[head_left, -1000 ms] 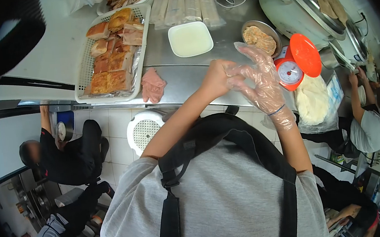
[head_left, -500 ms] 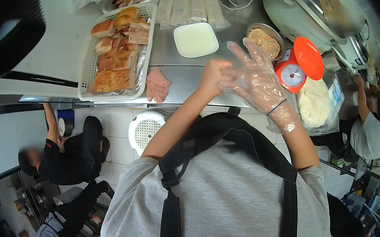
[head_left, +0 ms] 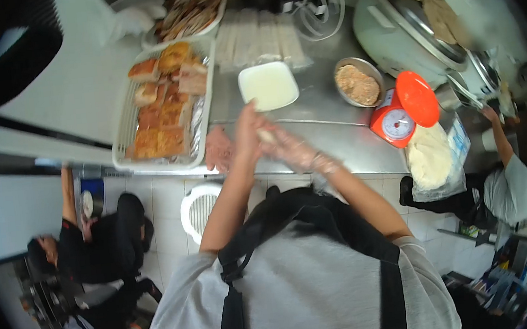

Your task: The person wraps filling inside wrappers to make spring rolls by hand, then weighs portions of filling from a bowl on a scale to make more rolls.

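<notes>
My left hand (head_left: pixel 247 128), bare, is raised at the near side of the white square dish (head_left: pixel 269 86), which holds something pale. My right hand (head_left: pixel 287 151), in a clear plastic glove, is close against it. Both hands are blurred, and their fingers cannot be made out well. Just left of my left hand a pink glove (head_left: pixel 218 150) lies at the counter's edge. The white basket (head_left: pixel 121 124) with browned slabs (head_left: pixel 163 142) stands further left. To the right are a metal bowl (head_left: pixel 378 73) of orange-brown food (head_left: pixel 357 85) and a red scale (head_left: pixel 389 126).
Wrapped rolls (head_left: pixel 258 38) and a white cable (head_left: pixel 320 31) lie at the back. A large lidded pot (head_left: pixel 384 38) stands back right. Bagged dough (head_left: pixel 429 158) is at the right edge. A white stool (head_left: pixel 198 215) stands below. Co-workers are at the left and right.
My gloved right hand has moved left, away from the bowl and scale, and turned toward my left hand. My left hand has shifted left, nearer the dish. The view has tilted up.
</notes>
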`<state>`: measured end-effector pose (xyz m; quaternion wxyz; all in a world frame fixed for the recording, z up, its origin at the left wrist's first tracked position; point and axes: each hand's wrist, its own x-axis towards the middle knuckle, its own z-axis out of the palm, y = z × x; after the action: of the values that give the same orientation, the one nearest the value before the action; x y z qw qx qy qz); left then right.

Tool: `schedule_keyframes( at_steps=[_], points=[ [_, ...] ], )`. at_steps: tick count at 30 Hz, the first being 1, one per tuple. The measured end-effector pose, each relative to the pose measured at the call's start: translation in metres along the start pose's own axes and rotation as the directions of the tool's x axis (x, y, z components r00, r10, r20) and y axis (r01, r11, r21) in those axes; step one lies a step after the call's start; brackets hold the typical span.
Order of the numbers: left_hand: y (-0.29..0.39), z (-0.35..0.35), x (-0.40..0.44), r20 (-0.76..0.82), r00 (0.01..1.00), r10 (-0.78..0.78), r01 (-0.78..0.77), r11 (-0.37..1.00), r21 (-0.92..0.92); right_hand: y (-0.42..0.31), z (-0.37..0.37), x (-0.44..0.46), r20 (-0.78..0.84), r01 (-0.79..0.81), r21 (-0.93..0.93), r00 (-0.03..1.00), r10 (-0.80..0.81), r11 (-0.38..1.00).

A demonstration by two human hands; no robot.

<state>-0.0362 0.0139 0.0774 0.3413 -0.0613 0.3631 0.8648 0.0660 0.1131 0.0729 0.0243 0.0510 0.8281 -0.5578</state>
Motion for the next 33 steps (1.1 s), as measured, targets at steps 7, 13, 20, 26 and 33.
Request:
schedule_keyframes(
  at_steps=[7,13,20,26,33],
  points=[
    [-0.016,-0.142,0.083,0.279,0.932,-0.233,0.340,0.829,-0.444,0.031,0.021,-0.023,0.088,-0.228,-0.137,0.967,0.241,0.964],
    [0.003,-0.105,0.091,-0.158,0.975,-0.157,0.148,0.987,-0.065,0.045,-0.011,-0.039,0.223,-0.238,-0.223,0.932,0.287,0.945],
    [0.055,-0.138,0.156,-0.311,0.946,0.096,0.059,0.888,0.456,0.079,-0.131,-0.160,-0.246,-0.274,-0.029,0.934,0.259,0.961],
    [0.067,-0.132,0.193,-0.043,0.885,0.464,-0.184,0.433,0.882,0.131,-0.235,-0.280,-0.864,-0.538,-0.016,0.431,0.259,0.843],
    [0.013,0.052,0.063,0.323,0.612,0.722,-0.196,-0.257,0.946,0.198,-0.255,-0.316,-0.933,-0.654,-0.308,0.349,-0.086,0.691]
  ],
)
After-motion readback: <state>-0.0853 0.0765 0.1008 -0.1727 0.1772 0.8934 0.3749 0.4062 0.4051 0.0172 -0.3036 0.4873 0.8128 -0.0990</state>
